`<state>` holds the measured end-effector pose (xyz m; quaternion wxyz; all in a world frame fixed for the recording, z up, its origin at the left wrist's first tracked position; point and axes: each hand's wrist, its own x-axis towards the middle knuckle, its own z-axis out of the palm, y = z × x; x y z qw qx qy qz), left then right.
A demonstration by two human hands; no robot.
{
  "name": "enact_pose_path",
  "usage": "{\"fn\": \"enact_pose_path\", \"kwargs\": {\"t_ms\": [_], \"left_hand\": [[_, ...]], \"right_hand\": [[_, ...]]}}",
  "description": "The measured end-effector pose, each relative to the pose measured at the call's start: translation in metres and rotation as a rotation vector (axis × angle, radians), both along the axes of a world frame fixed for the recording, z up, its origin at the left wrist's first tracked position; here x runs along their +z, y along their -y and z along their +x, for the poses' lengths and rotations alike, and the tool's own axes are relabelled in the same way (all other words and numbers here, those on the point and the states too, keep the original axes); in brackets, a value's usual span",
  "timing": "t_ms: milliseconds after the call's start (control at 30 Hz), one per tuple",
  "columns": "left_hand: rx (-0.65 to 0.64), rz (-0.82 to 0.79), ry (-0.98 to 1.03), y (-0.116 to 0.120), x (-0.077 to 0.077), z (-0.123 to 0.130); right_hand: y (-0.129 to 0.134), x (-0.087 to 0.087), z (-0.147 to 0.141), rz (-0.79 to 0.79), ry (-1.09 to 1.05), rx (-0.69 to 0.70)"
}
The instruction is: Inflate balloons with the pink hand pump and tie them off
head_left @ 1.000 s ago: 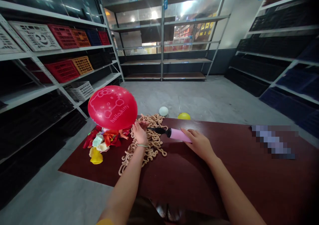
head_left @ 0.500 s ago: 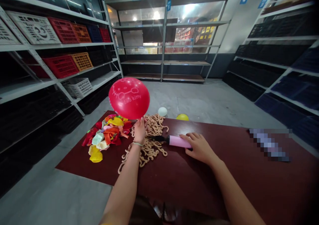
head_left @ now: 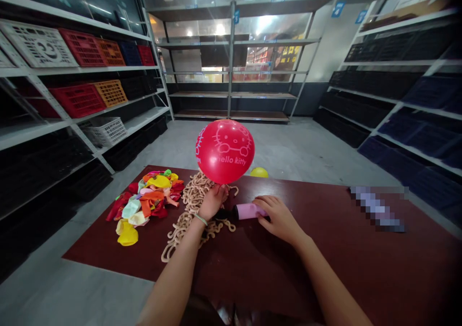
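Red balloon (head_left: 225, 152), above and left of the pink pump (head_left: 247, 211), looks light, thin-skinned and easily burst; its neck seems the place to hold, and the left hand (head_left: 215, 201), left of the pump, is closed there. The right hand (head_left: 278, 215) grips the pump's right end.

Near the centre of the frame, we cannot see the neck of the balloon (head_left: 225, 150), hidden at the left hand (head_left: 213, 202). That hand and its wrist also cover the dark tip of the pump (head_left: 246, 211), whose other end we lose under the right hand (head_left: 277, 215). Beyond, the table (head_left: 274, 273) hides the bottom of a yellow ball (head_left: 259, 172). At right, pixel blocks blur an object (head_left: 377, 208) past our telling. The lower edge crops both forearms (head_left: 173, 280).
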<state>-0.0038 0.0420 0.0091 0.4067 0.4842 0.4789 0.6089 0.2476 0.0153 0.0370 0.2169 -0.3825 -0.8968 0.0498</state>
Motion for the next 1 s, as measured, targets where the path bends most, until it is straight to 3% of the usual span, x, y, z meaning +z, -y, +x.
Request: {"fn": "enact_pose_path", "kwargs": {"t_ms": [100, 367, 533, 667, 867, 1000], "left_hand": [[-0.21, -0.119, -0.056, 0.003, -0.001, 0.005], [-0.129, 0.002, -0.368, 0.007, 0.004, 0.009], [-0.135, 0.009, -0.407, 0.008, 0.007, 0.009], [-0.131, 0.049, -0.514, 0.01, 0.012, 0.007], [-0.101, 0.09, -0.601, 0.009, 0.012, 0.009], [-0.178, 0.011, -0.82, 0.014, 0.016, 0.013]], "right_hand": [[-0.001, -0.009, -0.004, 0.065, 0.017, -0.004], [-0.002, -0.02, -0.007, 0.116, -0.017, 0.022], [0.001, -0.018, -0.009, 0.386, -0.057, -0.069], [0.004, 0.004, -0.024, 0.609, 0.041, -0.049], [-0.008, 0.065, -0.067, 0.549, 0.324, 0.194], [-0.029, 0.075, -0.085, 0.628, 0.545, 0.182]]}}
